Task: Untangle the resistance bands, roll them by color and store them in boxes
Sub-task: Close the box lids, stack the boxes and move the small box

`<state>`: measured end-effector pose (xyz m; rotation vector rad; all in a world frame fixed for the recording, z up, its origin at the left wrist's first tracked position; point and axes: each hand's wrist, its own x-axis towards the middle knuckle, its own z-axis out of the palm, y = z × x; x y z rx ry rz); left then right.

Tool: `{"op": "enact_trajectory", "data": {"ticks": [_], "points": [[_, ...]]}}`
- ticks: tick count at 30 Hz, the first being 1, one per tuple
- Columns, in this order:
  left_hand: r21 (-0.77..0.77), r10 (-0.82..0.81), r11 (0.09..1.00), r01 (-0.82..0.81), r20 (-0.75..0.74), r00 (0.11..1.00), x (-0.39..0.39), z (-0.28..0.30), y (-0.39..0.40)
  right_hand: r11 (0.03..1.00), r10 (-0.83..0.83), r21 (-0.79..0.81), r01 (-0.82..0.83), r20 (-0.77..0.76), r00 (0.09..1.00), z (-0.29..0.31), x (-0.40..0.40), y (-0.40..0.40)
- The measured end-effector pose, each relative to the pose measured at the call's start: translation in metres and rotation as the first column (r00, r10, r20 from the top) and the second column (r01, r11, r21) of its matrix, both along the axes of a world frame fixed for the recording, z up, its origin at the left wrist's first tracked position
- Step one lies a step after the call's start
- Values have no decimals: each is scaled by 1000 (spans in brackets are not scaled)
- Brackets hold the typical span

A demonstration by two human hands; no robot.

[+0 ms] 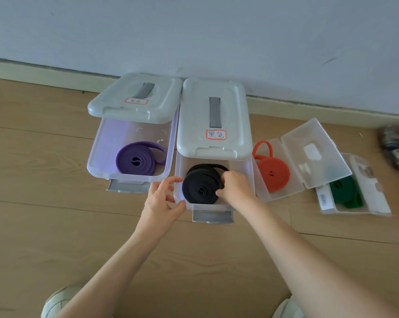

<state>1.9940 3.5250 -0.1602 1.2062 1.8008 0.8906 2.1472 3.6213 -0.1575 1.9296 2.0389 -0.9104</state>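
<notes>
Four clear plastic boxes sit in a row on a wooden floor against a wall, each holding one rolled resistance band. Far left, a purple band point(140, 159) lies coiled in its box point(95, 166), lid pushed back. Next, the black band point(199, 188) is in the second box point(249, 180), whose lid point(213, 120) covers the far half. The right hand point(236, 188) curls around the black coil's right edge, settling it. The left hand point(162, 198) hovers at the box's near-left corner with fingers loosely spread, holding nothing. To the right, an orange band point(273, 174) and a green band point(346, 193) rest in open hinged cases. Sorting looks nearly finished; closing the lids seems to remain.
</notes>
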Motion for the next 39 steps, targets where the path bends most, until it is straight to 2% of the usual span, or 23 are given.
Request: {"op": "enact_trajectory", "data": {"ticks": [3, 14, 16, 19, 22, 24, 27, 28, 32, 34, 36, 37, 38, 39], "points": [[-6, -1, 1000, 1, -18, 1000, 0, 1, 1, 998, 58, 5, -58, 66, 996, 3, 2, -6], [-5, -15, 1000, 14, -82, 997, -1, 5, -2, 964, 151, 225, -142, -21, 988, 22, 14, -18], [23, 21, 1000, -19, -108, 994, -1, 7, -2, 945, 145, 306, -112, -86, 986, 31, 18, -23], [92, 114, 991, -102, -144, 983, -9, 17, 2, 937, 134, 349, -25, -294, 946, 49, 13, -31], [173, 204, 969, -175, -171, 964, -29, 36, 13, 940, 105, 333, 79, -500, 860, 65, -10, -28], [216, 278, 947, -238, -182, 943, -50, 51, 26, 939, 56, 307, 155, -581, 812, 74, -34, -14], [262, 385, 907, -330, -199, 901, -87, 69, 52, 942, -122, 141, 305, -704, 699, 84, -79, 22], [252, 401, 903, -348, -208, 892, -100, 72, 61, 938, -178, 85, 336, -712, 679, 84, -95, 36], [125, 366, 931, -344, -271, 890, -142, 69, 96, 916, -314, -7, 402, -639, 702, 71, -148, 74], [73, 377, 926, -370, -200, 904, -155, 65, 111, 832, -450, -80, 549, -676, 584, 65, -160, 84], [45, 474, 880, -474, 12, 881, -166, 68, 122, 748, -517, -193, 635, -770, 375, 66, -162, 83], [53, 513, 850, -524, 144, 846, -171, 71, 123, 734, -499, -224, 642, -819, 284, 67, -160, 79], [78, 528, 826, -558, 239, 815, -176, 75, 120, 743, -452, -214, 634, -859, 240, 68, -156, 71], [109, 513, 823, -558, 278, 812, -180, 77, 114, 768, -389, -165, 618, -888, 246, 69, -151, 59]]}}
